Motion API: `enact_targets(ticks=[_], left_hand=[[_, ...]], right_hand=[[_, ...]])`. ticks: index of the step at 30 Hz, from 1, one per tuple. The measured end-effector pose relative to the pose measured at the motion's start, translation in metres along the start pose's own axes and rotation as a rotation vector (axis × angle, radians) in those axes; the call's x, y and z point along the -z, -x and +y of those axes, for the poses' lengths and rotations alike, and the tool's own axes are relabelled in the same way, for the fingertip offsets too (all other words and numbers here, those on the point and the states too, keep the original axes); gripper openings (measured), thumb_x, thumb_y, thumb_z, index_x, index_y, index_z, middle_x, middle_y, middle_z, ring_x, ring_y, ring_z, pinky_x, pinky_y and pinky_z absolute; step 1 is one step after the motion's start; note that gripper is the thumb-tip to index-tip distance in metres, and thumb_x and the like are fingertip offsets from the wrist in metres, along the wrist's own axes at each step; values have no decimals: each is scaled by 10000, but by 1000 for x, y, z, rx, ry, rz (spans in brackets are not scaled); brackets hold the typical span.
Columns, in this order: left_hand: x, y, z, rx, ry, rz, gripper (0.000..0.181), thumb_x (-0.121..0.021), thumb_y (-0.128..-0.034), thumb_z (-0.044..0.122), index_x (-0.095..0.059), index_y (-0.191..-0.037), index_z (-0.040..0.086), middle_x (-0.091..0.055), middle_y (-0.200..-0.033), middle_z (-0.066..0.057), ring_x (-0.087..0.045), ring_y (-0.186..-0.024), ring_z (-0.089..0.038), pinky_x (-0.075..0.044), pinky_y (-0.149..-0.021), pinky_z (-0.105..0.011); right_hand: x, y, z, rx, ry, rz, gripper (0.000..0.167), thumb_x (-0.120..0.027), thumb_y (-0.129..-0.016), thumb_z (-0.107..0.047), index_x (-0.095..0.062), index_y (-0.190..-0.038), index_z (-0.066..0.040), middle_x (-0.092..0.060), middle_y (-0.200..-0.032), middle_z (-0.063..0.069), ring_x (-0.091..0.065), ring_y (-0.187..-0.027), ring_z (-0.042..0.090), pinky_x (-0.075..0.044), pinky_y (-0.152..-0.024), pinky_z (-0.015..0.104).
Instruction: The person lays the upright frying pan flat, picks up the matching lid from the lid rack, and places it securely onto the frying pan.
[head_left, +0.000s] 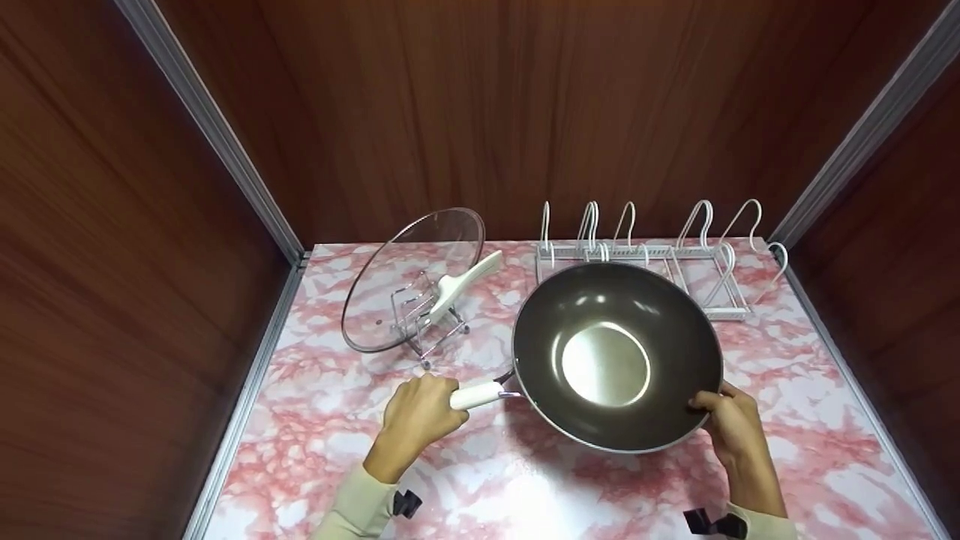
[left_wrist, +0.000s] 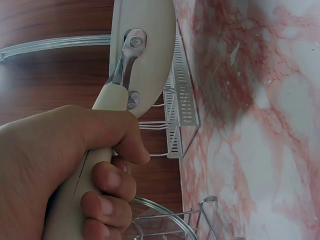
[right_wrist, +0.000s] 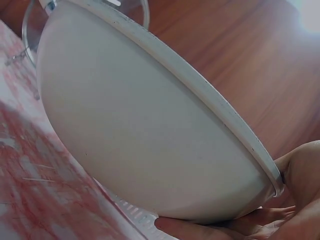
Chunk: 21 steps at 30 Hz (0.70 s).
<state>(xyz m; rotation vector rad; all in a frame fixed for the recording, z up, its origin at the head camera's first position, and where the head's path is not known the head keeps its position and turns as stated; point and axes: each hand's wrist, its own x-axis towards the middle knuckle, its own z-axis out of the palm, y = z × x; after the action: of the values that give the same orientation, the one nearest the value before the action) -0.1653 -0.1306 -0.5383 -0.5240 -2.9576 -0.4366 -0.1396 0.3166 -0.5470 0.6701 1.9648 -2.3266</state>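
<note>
A deep wok (head_left: 615, 352), dark inside and cream outside, is held above the table between both hands. My left hand (head_left: 424, 409) grips its white handle (head_left: 477, 394); in the left wrist view the fingers curl round that handle below the metal bracket (left_wrist: 134, 45). At the wok's right rim, my right hand (head_left: 735, 424) pinches the edge, thumb inside and fingers under the cream outer wall (right_wrist: 140, 115). Behind the wok stands a white wire rack (head_left: 727, 311) with upright loops, partly hidden by it.
A glass lid (head_left: 397, 262) with a white handle leans in a small chrome stand (head_left: 427, 349) at the left. Pink-and-white marbled tabletop (head_left: 300, 420) lies beneath everything. Brown wood-grain panels (head_left: 450, 112) with metal edge strips enclose the back and both sides.
</note>
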Motion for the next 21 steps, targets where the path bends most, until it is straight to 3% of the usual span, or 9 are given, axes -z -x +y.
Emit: enact_targets(ticks=[8,14,17,21], left_hand=[[-5,0,0,-25,-13,11,289,-836,-714,248,-563,-643,186,-527,-578,21,-456,-495,-167,-390,-452,-361],[-8,0,-1,-27,-14,-3,280,-820,-710,230,-555,-634,184,-490,-570,40,-422,-498,-143,-368,-453,-348],[-9,0,-1,-28,-16,-11,276,-815,-706,223,-553,-629,184,-482,-566,44,-414,-497,-140,-361,-451,-349],[-10,1,-2,-28,-19,-16,270,-818,-706,231,-561,-634,184,-496,-566,36,-430,-493,-151,-365,-449,-355]], right_hand=[[3,1,4,-21,2,-7,717,-513,-889,119,-327,-1581,116,-713,-990,-132,-727,-873,67,-620,-816,244],[5,3,9,-30,12,-10,720,-523,-884,119,-329,-1577,125,-694,-1020,-125,-727,-902,75,-614,-845,247],[5,4,11,-39,9,-7,699,-524,-880,117,-357,-1558,123,-692,-1012,-105,-731,-896,86,-615,-839,251],[5,5,15,-43,-20,20,522,-537,-864,128,-589,-1369,5,-711,-960,-67,-733,-856,104,-625,-808,262]])
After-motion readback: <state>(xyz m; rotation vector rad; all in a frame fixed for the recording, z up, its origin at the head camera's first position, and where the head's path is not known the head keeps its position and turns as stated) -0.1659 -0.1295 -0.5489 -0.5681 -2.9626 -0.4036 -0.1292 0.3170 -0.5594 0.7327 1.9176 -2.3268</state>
